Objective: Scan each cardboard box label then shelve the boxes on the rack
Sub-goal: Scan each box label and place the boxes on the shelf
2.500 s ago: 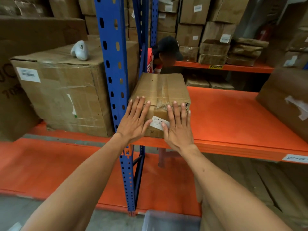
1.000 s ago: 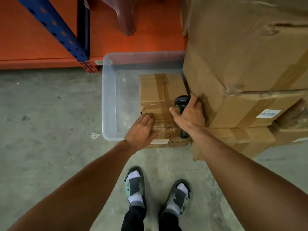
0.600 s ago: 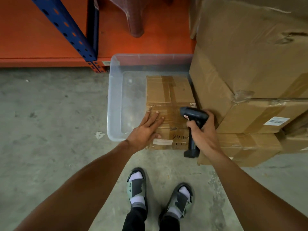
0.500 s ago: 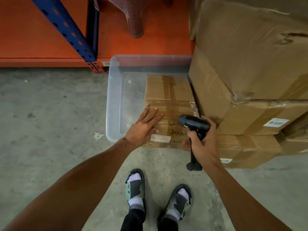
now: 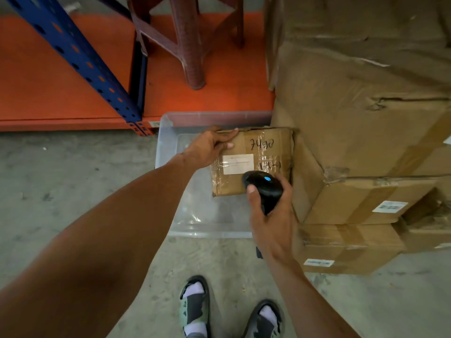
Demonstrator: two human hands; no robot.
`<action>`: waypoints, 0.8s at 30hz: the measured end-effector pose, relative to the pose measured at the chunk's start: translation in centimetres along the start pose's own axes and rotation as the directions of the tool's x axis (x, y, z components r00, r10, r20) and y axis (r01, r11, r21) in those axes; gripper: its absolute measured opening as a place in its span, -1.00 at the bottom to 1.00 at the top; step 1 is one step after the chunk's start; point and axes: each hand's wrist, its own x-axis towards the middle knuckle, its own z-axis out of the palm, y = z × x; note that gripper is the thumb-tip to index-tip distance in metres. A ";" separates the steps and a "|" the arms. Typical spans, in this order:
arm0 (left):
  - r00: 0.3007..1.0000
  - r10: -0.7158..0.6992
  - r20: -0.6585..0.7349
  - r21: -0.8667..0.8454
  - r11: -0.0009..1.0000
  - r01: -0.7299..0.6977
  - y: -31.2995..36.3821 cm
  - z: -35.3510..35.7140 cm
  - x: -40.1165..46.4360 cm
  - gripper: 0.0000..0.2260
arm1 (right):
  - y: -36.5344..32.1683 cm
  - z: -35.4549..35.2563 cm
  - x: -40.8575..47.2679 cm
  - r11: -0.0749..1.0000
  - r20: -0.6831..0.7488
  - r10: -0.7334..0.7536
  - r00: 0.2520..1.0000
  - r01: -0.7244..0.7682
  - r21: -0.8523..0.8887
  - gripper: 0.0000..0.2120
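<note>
A small taped cardboard box stands tipped up on edge inside a clear plastic bin on the floor. Its white label and handwritten marks face me. My left hand grips the box's top left corner. My right hand holds a black barcode scanner with a blue light, its head just below and right of the label.
A stack of large cardboard boxes fills the right, touching the bin. The orange low shelf with a blue upright lies ahead. A brown plastic stool stands on it. My feet are on bare concrete.
The left hand has tilted the small box up on edge, so its label faces me. The right hand has brought the scanner up in front of the label. Earlier I pushed another box onto the shelf.
</note>
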 end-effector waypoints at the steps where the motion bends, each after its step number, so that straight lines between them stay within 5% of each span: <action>1: 1.000 0.013 0.003 0.053 0.998 -0.013 -0.3 -0.2 0.1 -0.62 | -0.4 0.3 0.3 1.000 0.003 -0.005 1.000 0.005 -0.005 -0.48; 10: 0.991 0.107 0.081 0.270 0.955 -0.125 -3.6 -0.9 0.7 -0.49 | -0.1 1.5 1.1 0.999 0.016 -0.013 1.000 0.014 -0.052 -0.44; 24: 0.991 0.034 0.128 0.119 0.992 -0.049 -3.4 -2.9 2.6 -0.42 | 0.3 2.0 0.8 0.994 0.055 -0.029 0.998 0.035 -0.108 -0.46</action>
